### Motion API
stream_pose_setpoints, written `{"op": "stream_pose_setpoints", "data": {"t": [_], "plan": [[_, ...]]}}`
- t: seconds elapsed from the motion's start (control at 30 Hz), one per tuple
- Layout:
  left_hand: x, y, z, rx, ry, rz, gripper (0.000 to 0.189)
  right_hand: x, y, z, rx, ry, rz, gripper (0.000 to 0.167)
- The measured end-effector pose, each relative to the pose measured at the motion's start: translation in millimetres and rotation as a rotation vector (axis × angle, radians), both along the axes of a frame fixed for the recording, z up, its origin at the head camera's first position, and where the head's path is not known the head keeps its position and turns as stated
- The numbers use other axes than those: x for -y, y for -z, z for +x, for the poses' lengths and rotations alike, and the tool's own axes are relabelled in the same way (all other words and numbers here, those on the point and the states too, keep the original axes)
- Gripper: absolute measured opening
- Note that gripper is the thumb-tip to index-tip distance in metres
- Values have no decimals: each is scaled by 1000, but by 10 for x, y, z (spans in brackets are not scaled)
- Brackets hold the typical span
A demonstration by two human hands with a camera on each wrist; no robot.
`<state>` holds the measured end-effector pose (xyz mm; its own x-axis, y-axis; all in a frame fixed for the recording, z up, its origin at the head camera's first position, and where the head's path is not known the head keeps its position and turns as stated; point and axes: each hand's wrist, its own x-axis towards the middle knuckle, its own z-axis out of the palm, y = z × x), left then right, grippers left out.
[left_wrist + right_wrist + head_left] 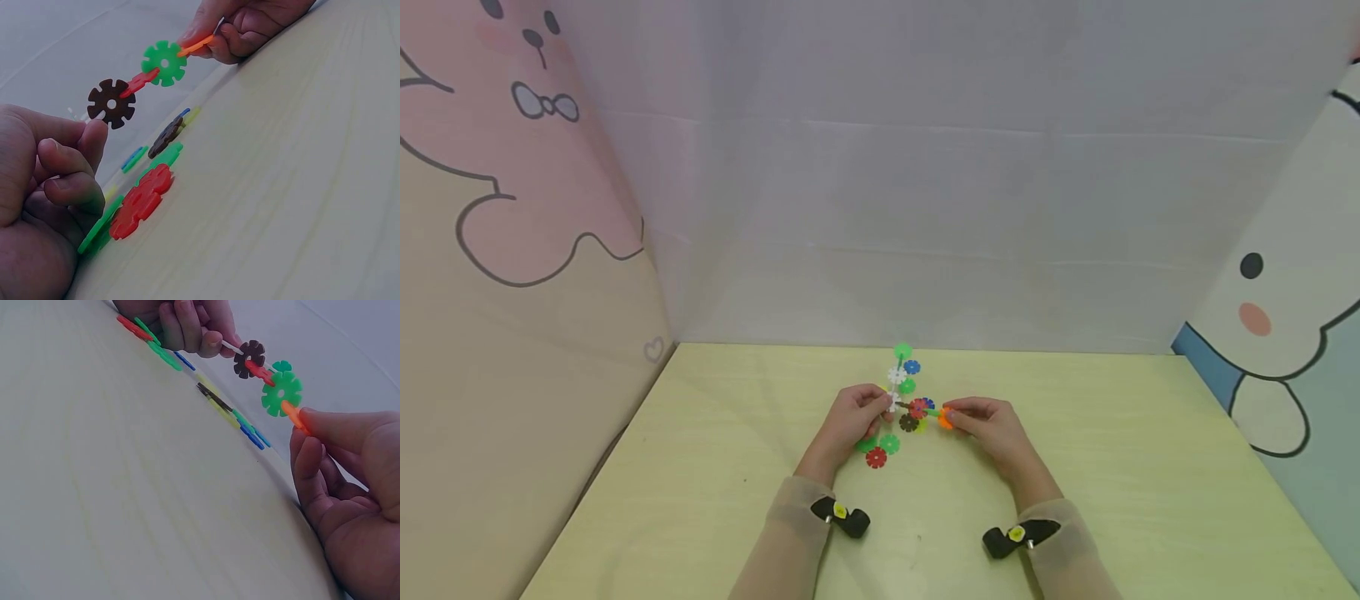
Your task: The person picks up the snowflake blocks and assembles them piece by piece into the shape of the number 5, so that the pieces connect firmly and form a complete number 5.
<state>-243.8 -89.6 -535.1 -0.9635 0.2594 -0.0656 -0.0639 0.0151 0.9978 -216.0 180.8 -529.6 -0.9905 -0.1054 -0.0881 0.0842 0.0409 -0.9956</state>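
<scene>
A chain of slotted plastic snowflake discs hangs above the table between my two hands. My left hand [853, 419] pinches a white snowflake disc [892, 402] at one end. From there run a brown disc [112, 105], a red disc [260, 373] and a green disc [164, 63], each slotted into its neighbour. At the other end is an orange snowflake disc [946, 418], pinched between thumb and fingers of my right hand [994, 427]. Another white disc [897, 376] and a light green disc [903, 351] appear beyond the left hand; how they join is too small to tell.
Loose discs lie on the pale table [700, 500] under and around the chain: a red one [876, 457], several green ones, a dark brown one [909, 422], blue ones [912, 367] and yellow ones. A white curtain [925, 208] stands behind the table's far edge.
</scene>
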Motion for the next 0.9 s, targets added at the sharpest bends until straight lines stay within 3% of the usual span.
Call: {"op": "stream_pose_setpoints", "data": {"t": [0.9], "plan": [[-4,71,-39,-13,15,1,18,-7,61,-32,-14,14,26,24]]}}
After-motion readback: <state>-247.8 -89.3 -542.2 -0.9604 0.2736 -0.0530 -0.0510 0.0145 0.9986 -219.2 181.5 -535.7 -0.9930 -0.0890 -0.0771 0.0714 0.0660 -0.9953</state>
